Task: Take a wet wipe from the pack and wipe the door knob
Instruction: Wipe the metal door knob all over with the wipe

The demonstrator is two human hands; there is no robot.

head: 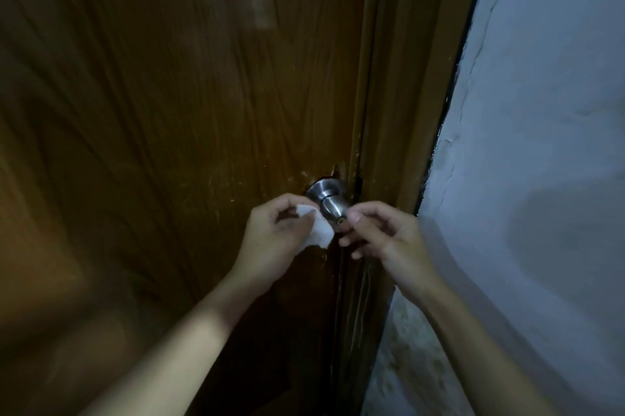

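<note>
A silver metal door knob point(330, 204) sticks out of the brown wooden door point(176, 117), near its right edge. My left hand point(280, 239) holds a crumpled white wet wipe point(318, 229), which touches the knob's left side. My right hand point(382, 236) is at the knob's right side, thumb and fingertips against its front end beside the keyhole. The wipe pack is not in view.
The brown door frame point(395, 111) runs along the door's right edge. A pale, rough plastered wall point(541, 144) fills the right of the view. The light is dim.
</note>
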